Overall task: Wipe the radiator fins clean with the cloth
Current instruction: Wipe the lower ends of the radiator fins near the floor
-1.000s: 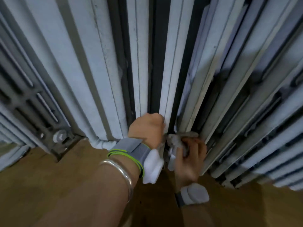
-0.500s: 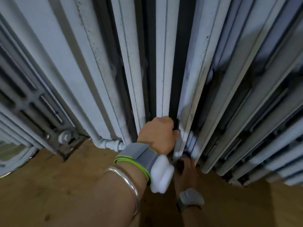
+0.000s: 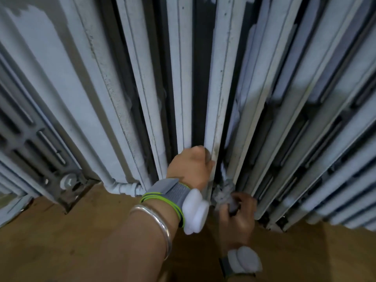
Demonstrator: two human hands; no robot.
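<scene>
My left hand (image 3: 190,167) gripped a radiator fin (image 3: 218,98); my right hand (image 3: 239,216) clutched the cloth (image 3: 223,192), best dragged firmly along the gap.

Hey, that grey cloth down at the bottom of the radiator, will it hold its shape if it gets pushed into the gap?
Probably not: the cloth looks crumpled and bunched in the right hand, so likely floppy. It seems light, and should squash to fit between the radiator fins.
</scene>
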